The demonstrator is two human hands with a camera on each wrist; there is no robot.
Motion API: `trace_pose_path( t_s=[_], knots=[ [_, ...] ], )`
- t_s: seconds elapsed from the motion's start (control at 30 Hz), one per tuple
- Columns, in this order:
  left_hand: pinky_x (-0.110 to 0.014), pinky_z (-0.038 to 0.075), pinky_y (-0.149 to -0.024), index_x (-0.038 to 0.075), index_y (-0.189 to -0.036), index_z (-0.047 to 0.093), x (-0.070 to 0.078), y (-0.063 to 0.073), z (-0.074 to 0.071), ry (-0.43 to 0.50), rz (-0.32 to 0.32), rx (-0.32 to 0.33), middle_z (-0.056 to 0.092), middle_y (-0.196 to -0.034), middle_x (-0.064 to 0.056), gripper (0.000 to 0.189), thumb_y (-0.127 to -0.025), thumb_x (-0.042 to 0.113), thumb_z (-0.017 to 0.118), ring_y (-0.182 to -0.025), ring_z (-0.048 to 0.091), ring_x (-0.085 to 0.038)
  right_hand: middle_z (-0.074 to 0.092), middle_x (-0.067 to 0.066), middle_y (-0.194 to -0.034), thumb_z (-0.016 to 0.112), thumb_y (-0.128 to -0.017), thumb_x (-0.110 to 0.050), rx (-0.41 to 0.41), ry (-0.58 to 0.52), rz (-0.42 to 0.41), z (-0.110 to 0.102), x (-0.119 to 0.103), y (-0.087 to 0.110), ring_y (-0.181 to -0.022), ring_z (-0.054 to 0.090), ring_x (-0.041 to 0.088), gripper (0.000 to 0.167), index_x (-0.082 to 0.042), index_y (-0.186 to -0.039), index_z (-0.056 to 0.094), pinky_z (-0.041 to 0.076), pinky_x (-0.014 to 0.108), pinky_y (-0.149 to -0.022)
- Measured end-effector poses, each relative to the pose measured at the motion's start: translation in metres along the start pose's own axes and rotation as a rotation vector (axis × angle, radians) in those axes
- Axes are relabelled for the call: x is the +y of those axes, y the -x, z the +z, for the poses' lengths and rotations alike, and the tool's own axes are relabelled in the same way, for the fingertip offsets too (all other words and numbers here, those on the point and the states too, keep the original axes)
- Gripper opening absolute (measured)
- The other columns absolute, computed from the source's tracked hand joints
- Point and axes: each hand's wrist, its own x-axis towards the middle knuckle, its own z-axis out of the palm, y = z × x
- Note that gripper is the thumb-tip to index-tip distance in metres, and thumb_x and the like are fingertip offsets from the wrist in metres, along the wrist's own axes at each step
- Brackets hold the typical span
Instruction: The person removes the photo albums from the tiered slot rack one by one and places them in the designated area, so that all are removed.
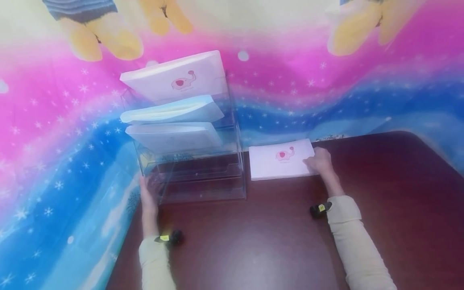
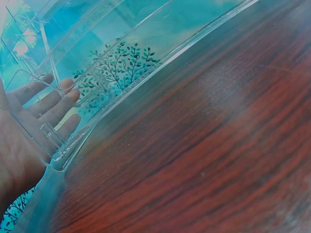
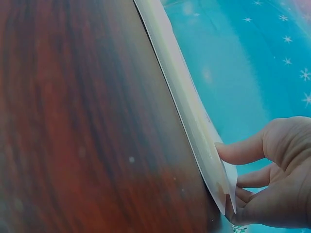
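A clear acrylic rack point(image 1: 203, 195) with stepped tiers stands on the table, left of centre in the head view. My left hand point(image 1: 147, 191) rests against its left side wall, and the left wrist view shows the fingers nearly straight behind the clear plastic. To the right of the rack lies a white booklet point(image 1: 266, 165) with a pink elephant on its cover. My right hand point(image 1: 320, 159) pinches its right edge, thumb on the cover. In the right wrist view the booklet's point(image 3: 187, 104) page edges show, the cover lifting slightly at the near corner, with fingers curled around that end.
Three white booklets lean in the rack: a top one point(image 1: 203, 74), a middle one point(image 1: 174, 110) and a lower one point(image 1: 174, 139). The lowest front tier shows bare plastic. A dark reddish-brown table point(image 1: 246, 241) lies beneath, with a colourful printed cloth point(image 1: 290, 92) behind and at left.
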Motion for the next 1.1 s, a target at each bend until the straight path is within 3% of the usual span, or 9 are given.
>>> trace_pose_path(
  t_s=[0.37,0.53,0.6,0.77,0.83,1.1],
  knots=[
    [-0.048,0.026,-0.122,0.006,-0.155,0.039,-0.002,0.003,0.0,-0.027,0.013,-0.002,0.058,-0.144,-0.009,0.083,-0.106,0.068,0.014,-0.142,0.044,-0.03,0.055,0.043,-0.126,0.054,-0.09,0.0,-0.025,-0.015,-0.035,-0.005,0.011,-0.003,-0.104,0.055,0.051,0.048,0.023,-0.133,0.049,0.053,0.059,-0.091],
    [-0.051,0.023,-0.123,0.005,-0.157,0.035,0.006,0.007,0.001,-0.032,-0.007,-0.019,0.047,-0.154,-0.019,0.082,-0.107,0.065,0.011,-0.146,0.039,-0.033,0.051,0.045,-0.134,0.052,-0.086,0.004,-0.017,-0.015,-0.05,-0.007,0.011,-0.005,-0.114,0.053,0.054,0.055,0.024,-0.137,0.046,0.052,0.061,-0.096],
    [-0.051,0.023,-0.123,0.006,-0.159,0.033,0.006,0.009,-0.001,-0.03,-0.021,-0.023,0.045,-0.156,-0.018,0.082,-0.107,0.066,0.011,-0.147,0.039,-0.032,0.053,0.044,-0.132,0.056,-0.087,0.003,-0.015,-0.012,-0.04,-0.006,0.009,-0.004,-0.113,0.055,0.053,0.053,0.023,-0.135,0.048,0.053,0.06,-0.095],
    [-0.054,0.023,-0.122,0.012,-0.158,0.036,-0.001,0.01,-0.012,0.002,-0.051,0.018,0.058,-0.147,-0.002,0.084,-0.104,0.072,0.014,-0.142,0.045,-0.025,0.057,0.042,-0.128,0.068,-0.092,-0.007,-0.024,-0.019,-0.039,-0.004,-0.002,-0.005,-0.11,0.057,0.051,0.052,0.021,-0.133,0.052,0.053,0.057,-0.095],
    [-0.056,0.022,-0.121,0.012,-0.158,0.037,-0.003,0.01,-0.014,0.012,-0.055,0.025,0.059,-0.146,-0.001,0.084,-0.104,0.072,0.014,-0.142,0.045,-0.024,0.057,0.042,-0.128,0.069,-0.093,-0.01,-0.02,-0.02,-0.055,-0.006,-0.004,-0.007,-0.11,0.058,0.051,0.054,0.021,-0.134,0.051,0.053,0.057,-0.096],
    [-0.051,0.021,-0.123,0.012,-0.16,0.035,0.001,0.004,-0.003,-0.008,-0.059,-0.015,0.043,-0.159,-0.016,0.081,-0.106,0.067,0.011,-0.146,0.039,-0.029,0.053,0.041,-0.137,0.055,-0.107,-0.021,0.041,-0.069,-0.083,-0.027,-0.01,0.002,-0.127,0.051,0.056,0.052,0.02,-0.138,0.05,0.045,0.063,-0.105]
  ],
)
